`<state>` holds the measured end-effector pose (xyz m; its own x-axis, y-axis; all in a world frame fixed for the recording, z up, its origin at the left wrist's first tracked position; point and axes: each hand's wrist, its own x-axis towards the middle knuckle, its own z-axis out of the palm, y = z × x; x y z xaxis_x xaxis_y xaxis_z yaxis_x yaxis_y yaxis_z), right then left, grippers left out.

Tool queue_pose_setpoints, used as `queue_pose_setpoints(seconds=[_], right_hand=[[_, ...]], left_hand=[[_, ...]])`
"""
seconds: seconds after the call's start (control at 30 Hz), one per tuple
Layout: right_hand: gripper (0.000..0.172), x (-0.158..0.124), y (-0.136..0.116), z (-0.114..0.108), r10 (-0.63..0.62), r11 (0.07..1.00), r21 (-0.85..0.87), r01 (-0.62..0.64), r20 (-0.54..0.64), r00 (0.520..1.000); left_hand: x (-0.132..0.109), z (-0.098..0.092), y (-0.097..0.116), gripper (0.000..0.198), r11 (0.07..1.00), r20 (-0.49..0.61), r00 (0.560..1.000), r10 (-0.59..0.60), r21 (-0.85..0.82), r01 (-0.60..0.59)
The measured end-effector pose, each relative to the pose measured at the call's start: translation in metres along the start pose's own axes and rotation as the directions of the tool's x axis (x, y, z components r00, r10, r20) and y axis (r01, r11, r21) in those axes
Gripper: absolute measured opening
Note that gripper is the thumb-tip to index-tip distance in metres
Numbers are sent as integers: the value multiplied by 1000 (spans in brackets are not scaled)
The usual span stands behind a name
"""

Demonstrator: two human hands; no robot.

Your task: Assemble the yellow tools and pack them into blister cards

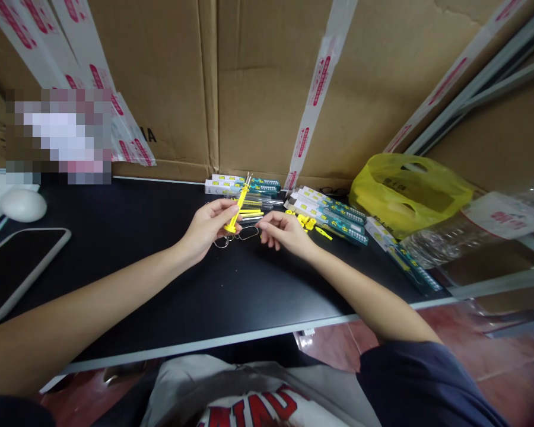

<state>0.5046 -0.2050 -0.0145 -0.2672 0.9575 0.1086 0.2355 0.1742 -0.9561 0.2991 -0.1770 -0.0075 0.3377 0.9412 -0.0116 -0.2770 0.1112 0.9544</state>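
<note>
My left hand [207,228] pinches a yellow-handled tool [239,207] with a thin metal tip, tilted upright above the black table [160,279]. A pair of thin wire-rimmed glasses [238,235] lies on the table between my hands. My right hand [285,232] is curled with its fingertips at the right lens of the glasses. Loose yellow plastic parts [311,225] lie just right of it, and more yellow tools [251,212] lie behind the held one.
Teal and white packaged boxes [333,216] lie in stacks at the back of the table. A yellow plastic bag [409,190] and clear plastic wrap [463,237] sit at right. A tablet [13,267] lies at left. Cardboard boxes [258,77] form the back wall.
</note>
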Motion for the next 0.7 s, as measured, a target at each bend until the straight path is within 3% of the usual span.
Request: queue_pose_setpoints(seconds=[0.13,0.27,0.33,0.43,0.53,0.7], right_hand=[[31,8,5,-17,-106,985,-149,82,-165,981],[28,12,6,-32,-182,937,-336,92,-246,952],[22,12,5,-39,-235,868,-490,86,-251,939],[13,13,2,-49,-301,656,-752,67,-179,937],[12,13,-2,-60,-274,451,-892,40,-95,957],[12,8,-10,-77,-67,353,-936,0,-26,997]], left_hand=[[1,-1,0,26,1000,-11,1000,1,26,-1],[3,-2,-2,27,999,-5,1000,-2,54,2],[3,-2,-3,29,998,2,1000,-1,64,1],[3,-3,-5,28,996,19,1000,-6,87,5],[3,-3,-6,25,993,35,999,-16,114,12],[3,-2,-6,19,987,33,999,-27,160,21]])
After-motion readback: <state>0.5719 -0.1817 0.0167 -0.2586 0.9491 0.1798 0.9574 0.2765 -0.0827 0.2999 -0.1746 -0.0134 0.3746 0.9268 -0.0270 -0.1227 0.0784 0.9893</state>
